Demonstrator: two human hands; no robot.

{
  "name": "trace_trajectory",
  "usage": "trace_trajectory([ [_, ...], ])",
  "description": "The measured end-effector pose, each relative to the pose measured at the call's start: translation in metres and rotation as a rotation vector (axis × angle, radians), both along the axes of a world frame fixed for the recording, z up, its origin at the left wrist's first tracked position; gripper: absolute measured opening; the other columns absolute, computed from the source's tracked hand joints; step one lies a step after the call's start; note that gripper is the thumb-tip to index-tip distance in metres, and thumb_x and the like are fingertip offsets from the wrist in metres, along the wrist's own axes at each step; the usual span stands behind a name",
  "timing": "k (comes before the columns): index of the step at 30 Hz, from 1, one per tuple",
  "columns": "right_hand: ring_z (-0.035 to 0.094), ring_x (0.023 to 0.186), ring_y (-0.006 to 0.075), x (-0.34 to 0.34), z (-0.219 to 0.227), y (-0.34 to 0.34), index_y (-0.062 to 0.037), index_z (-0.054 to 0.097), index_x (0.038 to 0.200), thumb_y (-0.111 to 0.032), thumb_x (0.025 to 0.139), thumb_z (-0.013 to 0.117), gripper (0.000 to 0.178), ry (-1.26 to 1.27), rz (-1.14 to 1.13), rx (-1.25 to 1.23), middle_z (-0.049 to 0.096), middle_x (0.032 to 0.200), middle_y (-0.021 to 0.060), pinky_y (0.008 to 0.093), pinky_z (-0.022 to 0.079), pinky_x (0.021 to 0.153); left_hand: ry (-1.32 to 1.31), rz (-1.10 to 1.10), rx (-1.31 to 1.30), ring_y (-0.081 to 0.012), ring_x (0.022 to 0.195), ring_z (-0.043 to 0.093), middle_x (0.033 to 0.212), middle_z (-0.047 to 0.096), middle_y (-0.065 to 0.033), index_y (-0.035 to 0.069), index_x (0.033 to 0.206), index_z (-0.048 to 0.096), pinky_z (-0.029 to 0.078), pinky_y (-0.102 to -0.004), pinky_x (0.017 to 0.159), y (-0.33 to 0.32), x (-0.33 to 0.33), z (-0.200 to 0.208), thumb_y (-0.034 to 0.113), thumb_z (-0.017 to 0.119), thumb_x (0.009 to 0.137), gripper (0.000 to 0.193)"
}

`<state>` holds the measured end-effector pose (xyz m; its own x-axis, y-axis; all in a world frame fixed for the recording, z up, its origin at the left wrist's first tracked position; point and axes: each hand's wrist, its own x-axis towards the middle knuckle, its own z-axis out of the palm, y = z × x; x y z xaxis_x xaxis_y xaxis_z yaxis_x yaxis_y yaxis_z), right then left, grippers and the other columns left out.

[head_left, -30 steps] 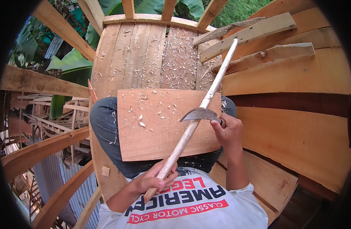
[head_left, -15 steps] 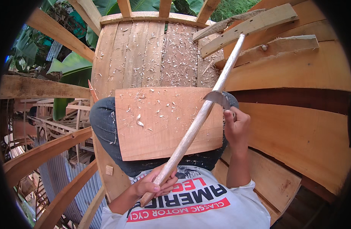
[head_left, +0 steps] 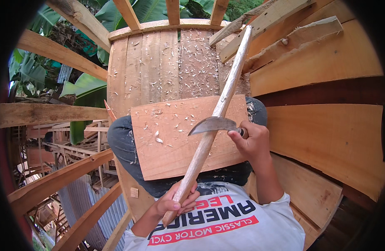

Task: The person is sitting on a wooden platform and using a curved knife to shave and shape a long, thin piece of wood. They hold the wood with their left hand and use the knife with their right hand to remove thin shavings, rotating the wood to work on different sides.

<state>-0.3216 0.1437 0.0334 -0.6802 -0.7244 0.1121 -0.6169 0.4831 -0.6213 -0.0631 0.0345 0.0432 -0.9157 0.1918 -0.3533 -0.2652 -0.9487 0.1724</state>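
Note:
A long pale wooden pole slants from my lap up and away to the right, over a flat board that lies across my legs. My left hand is closed around the pole near its lower end. In my right hand is the handle of a knife with a short curved blade. That blade crosses the top of the pole about midway along, its tip pointing left. Wood shavings lie on the board.
Beyond my knees, a plank floor is scattered with shavings. Wooden rails stand to the left, with leaves and corrugated sheets past them. On the right are wide boards and rough offcuts.
The knife has come down the pole toward me, and its blade now shows broadside. The pole's far end has shifted slightly left. My left hand keeps its grip.

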Motion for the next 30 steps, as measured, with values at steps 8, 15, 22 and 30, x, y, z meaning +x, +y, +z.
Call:
trace_trajectory([
  [8, 0.047, 0.039, 0.0271, -0.007, 0.013, -0.003, -0.0053, 0.047, 0.053, -0.055, 0.074, 0.069, 0.059, 0.080, 0.017, -0.035, 0.045, 0.044, 0.0097, 0.0348, 0.038, 0.041, -0.018, -0.011, -0.105, -0.0042, 0.050, 0.038, 0.070, 0.039, 0.0001, 0.007, 0.101, 0.036, 0.033, -0.0168, 0.045, -0.003, -0.001, 0.009, 0.035, 0.076, 0.067, 0.059],
  [15, 0.050, 0.041, 0.0271, -0.032, 0.003, -0.009, -0.0055, 0.049, 0.055, -0.054, 0.077, 0.067, 0.056, -0.095, -0.237, -0.134, 0.048, 0.047, 0.0102, 0.0364, 0.041, 0.044, -0.005, -0.104, -0.286, -0.0053, 0.052, 0.032, 0.068, 0.035, 0.0010, 0.007, 0.103, 0.035, 0.030, -0.0185, 0.045, -0.004, 0.000, 0.006, 0.036, 0.074, 0.068, 0.060],
  [22, 0.053, 0.043, 0.0269, -0.020, 0.025, 0.001, -0.0062, 0.049, 0.054, -0.052, 0.075, 0.070, 0.054, 0.128, -0.071, 0.078, 0.049, 0.048, 0.0092, 0.0352, 0.041, 0.043, -0.088, -0.046, -0.700, -0.0055, 0.051, 0.033, 0.067, 0.037, 0.0010, 0.005, 0.102, 0.036, 0.029, -0.0205, 0.046, -0.013, -0.003, 0.012, 0.037, 0.078, 0.063, 0.066],
  [30, 0.052, 0.042, 0.0264, -0.027, 0.020, 0.008, -0.0066, 0.049, 0.053, -0.054, 0.074, 0.069, 0.056, 0.136, -0.170, 0.101, 0.048, 0.046, 0.0091, 0.0355, 0.040, 0.042, -0.074, -0.059, -0.780, -0.0053, 0.051, 0.036, 0.067, 0.038, 0.0007, 0.002, 0.107, 0.036, 0.029, -0.0190, 0.045, -0.018, -0.005, 0.017, 0.042, 0.075, 0.064, 0.071],
])
